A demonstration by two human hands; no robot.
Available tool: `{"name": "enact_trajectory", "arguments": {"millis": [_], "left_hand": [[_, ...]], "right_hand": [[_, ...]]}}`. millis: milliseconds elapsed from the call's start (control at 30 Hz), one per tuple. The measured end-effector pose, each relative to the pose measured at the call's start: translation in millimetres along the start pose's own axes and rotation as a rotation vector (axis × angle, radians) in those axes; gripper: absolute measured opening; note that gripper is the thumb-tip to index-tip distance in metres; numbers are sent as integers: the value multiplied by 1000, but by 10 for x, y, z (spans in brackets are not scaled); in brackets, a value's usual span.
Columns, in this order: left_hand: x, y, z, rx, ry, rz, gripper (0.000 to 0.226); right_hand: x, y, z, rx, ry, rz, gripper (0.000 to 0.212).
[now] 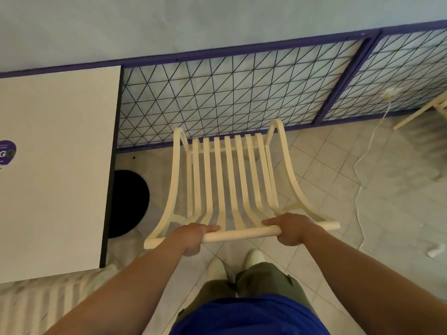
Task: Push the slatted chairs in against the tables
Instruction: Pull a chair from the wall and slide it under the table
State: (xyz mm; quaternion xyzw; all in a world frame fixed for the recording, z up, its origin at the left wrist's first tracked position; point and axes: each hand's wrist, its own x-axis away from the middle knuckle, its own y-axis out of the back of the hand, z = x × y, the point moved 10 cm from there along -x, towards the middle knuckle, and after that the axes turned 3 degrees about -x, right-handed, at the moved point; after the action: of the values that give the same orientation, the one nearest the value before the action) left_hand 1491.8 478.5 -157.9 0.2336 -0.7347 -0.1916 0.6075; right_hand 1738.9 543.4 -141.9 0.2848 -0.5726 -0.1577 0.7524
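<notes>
A cream slatted chair [229, 180] stands in front of me on the tiled floor, its seat pointing toward the wire-mesh wall panel. My left hand [193, 238] and my right hand [290, 228] both grip the round top rail of its backrest, a chair-width apart. The white square table [60, 165] is to the left of the chair, with a gap between its right edge and the chair's side. The table's black round base [130, 201] shows on the floor in that gap.
A purple-framed mesh panel [242, 93] runs along the wall behind the chair. A white cable [370, 146] trails over the floor at right, near another chair's leg [416, 114]. A second slatted chair [43, 308] sits at bottom left, by the table's near edge.
</notes>
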Motion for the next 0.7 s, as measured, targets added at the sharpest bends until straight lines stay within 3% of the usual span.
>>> {"name": "enact_trajectory", "arguments": {"millis": [200, 367, 700], "left_hand": [[12, 11, -21, -31, -9, -14, 90], [26, 37, -19, -30, 18, -40, 90], [32, 7, 42, -15, 106, -94, 91]], "right_hand": [[7, -1, -19, 6, 6, -19, 63], [6, 26, -127, 25, 30, -21, 74], [-120, -74, -102, 43, 171, 76, 83]]}}
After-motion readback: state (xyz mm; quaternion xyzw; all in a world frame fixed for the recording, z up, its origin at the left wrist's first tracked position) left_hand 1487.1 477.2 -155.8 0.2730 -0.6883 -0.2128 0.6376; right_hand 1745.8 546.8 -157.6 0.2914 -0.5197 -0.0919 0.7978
